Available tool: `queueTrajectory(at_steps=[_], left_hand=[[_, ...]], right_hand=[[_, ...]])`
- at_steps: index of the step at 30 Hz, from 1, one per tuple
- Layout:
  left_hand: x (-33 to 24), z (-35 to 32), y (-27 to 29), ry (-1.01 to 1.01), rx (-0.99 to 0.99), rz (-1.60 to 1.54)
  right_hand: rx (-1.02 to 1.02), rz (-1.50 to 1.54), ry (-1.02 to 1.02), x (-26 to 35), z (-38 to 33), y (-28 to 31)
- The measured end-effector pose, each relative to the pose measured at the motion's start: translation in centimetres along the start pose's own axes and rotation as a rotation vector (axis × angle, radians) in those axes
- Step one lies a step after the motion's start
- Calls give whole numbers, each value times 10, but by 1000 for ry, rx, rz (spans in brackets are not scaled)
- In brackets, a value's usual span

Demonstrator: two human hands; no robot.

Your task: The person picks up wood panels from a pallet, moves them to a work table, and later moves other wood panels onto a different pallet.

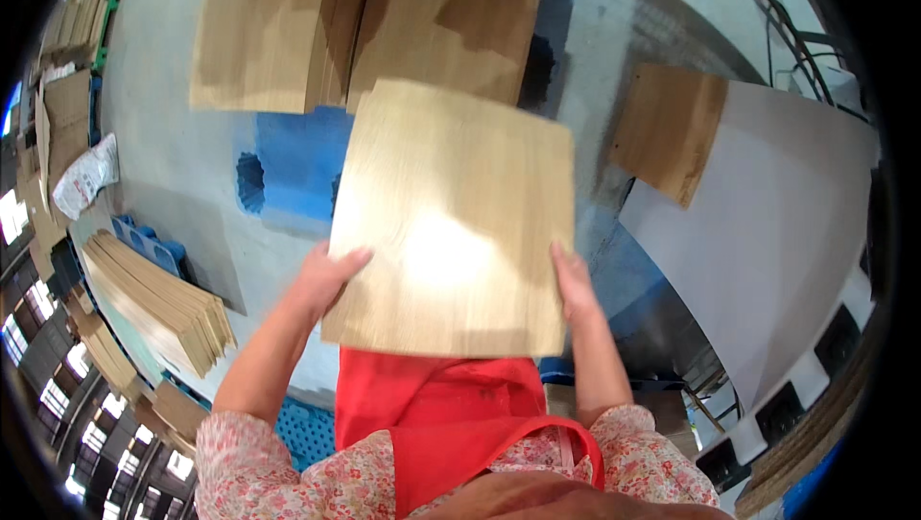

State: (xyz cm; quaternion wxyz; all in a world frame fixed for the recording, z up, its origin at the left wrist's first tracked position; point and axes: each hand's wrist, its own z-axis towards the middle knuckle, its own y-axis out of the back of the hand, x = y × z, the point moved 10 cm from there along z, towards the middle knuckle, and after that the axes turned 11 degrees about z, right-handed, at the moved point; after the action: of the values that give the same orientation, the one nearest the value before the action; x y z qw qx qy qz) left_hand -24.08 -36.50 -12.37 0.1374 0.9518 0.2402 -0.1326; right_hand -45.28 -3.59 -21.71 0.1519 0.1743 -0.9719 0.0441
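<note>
A pale wood-grain board [451, 194] is held up in front of my red apron, with light glaring off its middle. My left hand [331, 275] grips its left edge, thumb over the top face and fingers hidden beneath. On the opposite edge my right hand [574, 282] holds it the same way. Just beyond the board stand two stacks of similar boards, a left stack [259, 31] and a right stack [441, 35]. The held board's far edge overlaps the right stack in view; whether they touch I cannot tell.
A blue pallet [297, 165] shows under the stacks. At right, a brown wood panel [672, 127] lies on a large white-topped table [767, 203]. Several stacked boards [158, 299] sit at left, near a white sack [88, 177]. A blue perforated stool [305, 432] is beside me.
</note>
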Motion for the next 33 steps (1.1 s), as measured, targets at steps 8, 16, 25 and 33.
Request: queueTrajectory(at_steps=[8,16,25,33], left_hand=[[-2,-190,56,-101,-255,-19],[-95,-400,92,-725,-450,1],[-189,-644,70,-1232,-1032,433],[-269,-780,-109,-1703,-946,726]], right_hand=[[320,248,141,1,-119,-53],[407,161,637,139,-262,-83],[635,751,1310,236,-471,9],[663,1049,1544,270,-520,137]])
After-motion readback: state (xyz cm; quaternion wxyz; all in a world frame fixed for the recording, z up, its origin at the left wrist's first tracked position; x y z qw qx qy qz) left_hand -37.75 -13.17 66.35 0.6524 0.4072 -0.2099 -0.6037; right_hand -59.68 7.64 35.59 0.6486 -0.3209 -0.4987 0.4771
